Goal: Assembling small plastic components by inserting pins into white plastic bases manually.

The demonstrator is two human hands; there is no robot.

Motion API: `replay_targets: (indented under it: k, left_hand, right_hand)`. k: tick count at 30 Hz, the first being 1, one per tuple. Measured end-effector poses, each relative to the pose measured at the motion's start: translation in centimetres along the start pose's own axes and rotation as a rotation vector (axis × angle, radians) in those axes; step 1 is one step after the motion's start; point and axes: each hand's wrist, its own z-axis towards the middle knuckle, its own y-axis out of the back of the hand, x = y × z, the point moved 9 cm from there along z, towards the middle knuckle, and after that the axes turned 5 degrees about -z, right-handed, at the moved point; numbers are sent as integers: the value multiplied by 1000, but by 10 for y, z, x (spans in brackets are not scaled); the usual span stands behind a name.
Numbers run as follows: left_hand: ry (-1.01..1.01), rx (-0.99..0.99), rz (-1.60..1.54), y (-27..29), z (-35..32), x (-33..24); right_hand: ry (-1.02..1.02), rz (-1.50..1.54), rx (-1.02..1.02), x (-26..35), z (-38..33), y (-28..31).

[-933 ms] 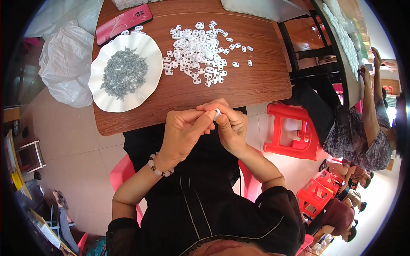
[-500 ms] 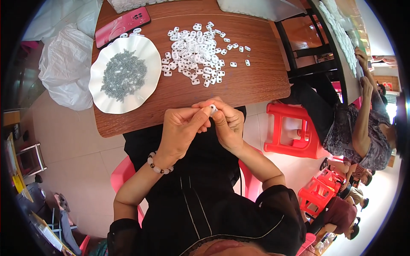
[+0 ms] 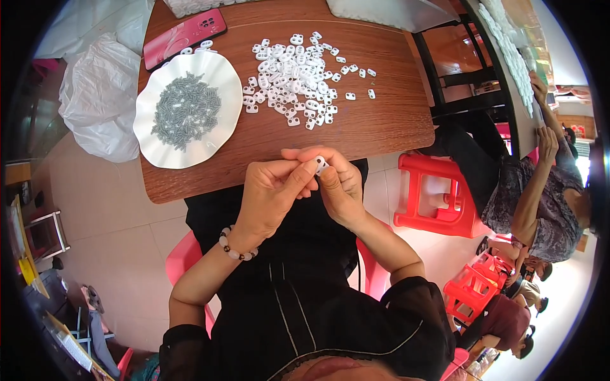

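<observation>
Between my two hands, just off the table's near edge, is a small white plastic piece (image 3: 321, 164) with dark holes. My left hand (image 3: 274, 189) pinches it from the left side with thumb and fingertips. From the right, my right hand (image 3: 341, 190) grips the same piece between thumb and curled forefinger. Whether a smaller part sits in the fingertips I cannot make out. A heap of similar white two-holed pieces (image 3: 292, 73) lies beyond my hands. To the left, a wavy-rimmed white plate (image 3: 147, 141) holds many small grey-green rods (image 3: 186, 109).
The brown wooden table (image 3: 387, 120) carries a pink phone (image 3: 184, 39) at its far left. A white plastic bag (image 3: 98, 101) hangs beside it on the left. A red stool (image 3: 432, 197) stands on the right. Another person (image 3: 537, 197) works at a table further right.
The white piece has turned between my fingers, so more of its holed face shows. Both hands stay in nearly the same place.
</observation>
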Motion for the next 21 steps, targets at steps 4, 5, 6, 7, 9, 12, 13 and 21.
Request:
replay_targets:
  k: [4,5,6,7,9,12,13,21]
  left_hand:
    - [-21,1,-49,-1,0,1]
    - [-20,3,-49,-2,0,2]
    - [-19,2,-62,-2,-1,2]
    - [-18,1,-74,-2,-1,3]
    - [-23,5,-72,-3,-1,2]
    - [-28,11,-57,-4,-3,0]
    - [-28,13,-44,-4,-3,-1]
    - [-17,-21,-89,-7,-7,-1]
  right_hand:
    - [-14,31,-14,-4,-2,3]
    - [-7,45,-19,-4,-3,3]
    - [1,59,-25,-3,-3,3]
    - [1,59,-26,-3,-3,4]
    - [23,40,-33,0,-3,3]
    - [46,28,-47,0,-5,3]
    - [46,28,-47,0,-5,3]
    - [106,-41,-79,6,-6,3]
